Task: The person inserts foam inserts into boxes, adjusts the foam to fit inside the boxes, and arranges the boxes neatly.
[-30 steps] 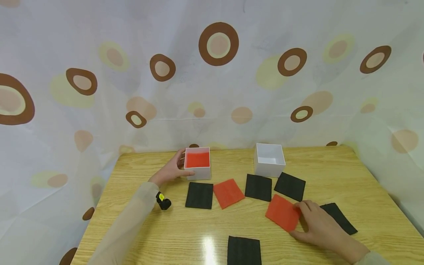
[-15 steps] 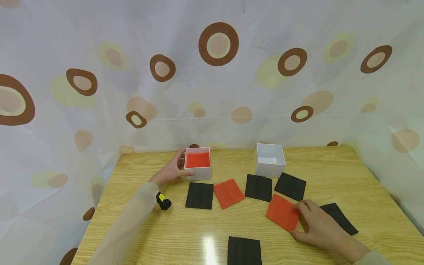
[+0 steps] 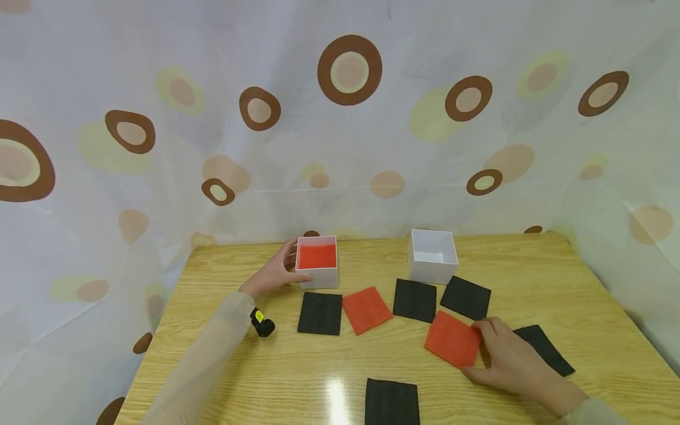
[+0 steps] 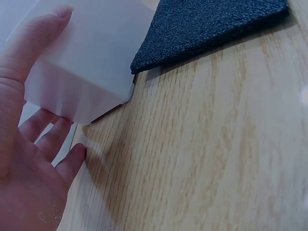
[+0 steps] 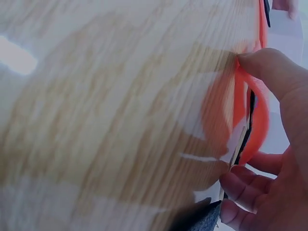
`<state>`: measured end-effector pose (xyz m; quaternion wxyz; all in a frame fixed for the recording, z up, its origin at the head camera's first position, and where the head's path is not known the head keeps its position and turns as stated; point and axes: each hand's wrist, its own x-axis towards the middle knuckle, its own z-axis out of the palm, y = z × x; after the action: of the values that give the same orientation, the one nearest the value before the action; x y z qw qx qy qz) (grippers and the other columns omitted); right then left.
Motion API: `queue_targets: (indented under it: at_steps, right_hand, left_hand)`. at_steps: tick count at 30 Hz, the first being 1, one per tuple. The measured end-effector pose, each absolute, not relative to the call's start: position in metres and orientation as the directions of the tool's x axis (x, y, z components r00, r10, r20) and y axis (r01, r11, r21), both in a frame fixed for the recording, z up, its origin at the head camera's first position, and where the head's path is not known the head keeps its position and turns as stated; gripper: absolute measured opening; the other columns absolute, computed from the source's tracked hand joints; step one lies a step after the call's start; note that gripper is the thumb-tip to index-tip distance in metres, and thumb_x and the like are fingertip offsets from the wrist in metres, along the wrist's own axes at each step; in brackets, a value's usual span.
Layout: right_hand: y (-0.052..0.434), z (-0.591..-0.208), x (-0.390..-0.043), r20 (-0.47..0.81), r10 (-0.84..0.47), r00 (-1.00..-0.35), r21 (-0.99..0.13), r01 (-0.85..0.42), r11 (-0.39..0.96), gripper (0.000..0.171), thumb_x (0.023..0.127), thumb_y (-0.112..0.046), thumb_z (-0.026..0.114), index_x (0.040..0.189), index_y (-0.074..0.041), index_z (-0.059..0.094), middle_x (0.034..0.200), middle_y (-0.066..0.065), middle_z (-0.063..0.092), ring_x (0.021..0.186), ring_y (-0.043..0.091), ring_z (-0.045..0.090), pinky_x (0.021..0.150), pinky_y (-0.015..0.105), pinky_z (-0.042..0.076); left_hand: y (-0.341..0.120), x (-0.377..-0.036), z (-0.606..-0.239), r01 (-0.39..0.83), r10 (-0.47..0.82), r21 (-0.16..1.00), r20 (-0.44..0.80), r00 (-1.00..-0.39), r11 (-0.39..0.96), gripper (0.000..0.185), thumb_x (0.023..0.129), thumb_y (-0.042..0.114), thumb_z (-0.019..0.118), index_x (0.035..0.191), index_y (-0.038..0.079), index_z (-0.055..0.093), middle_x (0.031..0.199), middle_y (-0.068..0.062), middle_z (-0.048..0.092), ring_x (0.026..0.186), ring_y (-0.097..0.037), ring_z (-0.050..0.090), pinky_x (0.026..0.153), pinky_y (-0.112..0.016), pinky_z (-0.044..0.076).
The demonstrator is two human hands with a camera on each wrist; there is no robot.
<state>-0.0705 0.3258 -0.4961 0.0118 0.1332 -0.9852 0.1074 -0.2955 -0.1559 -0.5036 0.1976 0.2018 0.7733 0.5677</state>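
At the back left of the table, my left hand (image 3: 276,273) grips a white box (image 3: 322,280), its thumb on the front wall and its fingers round the left side. A red foam square (image 3: 317,257) lies inside that box. My right hand (image 3: 512,357) pinches another red foam square (image 3: 451,339) by its right side, thumb at the near corner and fingers at the far one. In the right wrist view this red foam square (image 5: 261,115) bows up between thumb and fingers, over the wood. Beside the left box lies a black foam square (image 4: 211,29).
A second white box (image 3: 431,273), with nothing in it, stands at the back right. Black foam squares (image 3: 320,314) lie scattered around, along with a loose red one (image 3: 368,310). A small black object with a yellow mark (image 3: 262,323) sits by the left wrist. A patterned curtain hangs behind.
My right hand and the red foam square under it have shifted very slightly left and away from me. The left hand and its box have stayed put.
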Motion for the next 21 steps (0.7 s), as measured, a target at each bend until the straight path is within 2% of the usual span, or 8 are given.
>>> queue_targets:
  at_steps: [10,21]
  right_hand:
    - [0.324,-0.495,-0.072,0.079,-0.310,-0.948,-0.204,-0.320,0.925,0.090,0.075,-0.055,0.089,0.134,0.005,0.057,0.123,0.016,0.064,0.102,0.030,0.068,0.082,0.048,0.061]
    - [0.325,-0.486,-0.075,0.052,-0.306,-0.950,-0.230,-0.310,0.922,0.086,0.082,-0.059,0.083,0.137,0.002,0.058,0.122,0.009,0.067,0.101,0.023,0.068,0.078,0.043,0.060]
  left_hand:
    - [-0.156,-0.295,-0.503,0.091,0.540,0.957,-0.076,-0.839,0.276,0.107,0.087,0.019,0.088,0.165,0.021,0.015,0.167,-0.010,0.031,0.152,-0.036,0.035,0.119,-0.053,0.036]
    - [-0.156,-0.295,-0.502,0.078,0.531,0.956,-0.089,-0.842,0.283,0.107,0.087,0.019,0.087,0.166,0.022,0.015,0.166,-0.009,0.031,0.152,-0.034,0.035,0.120,-0.052,0.036]
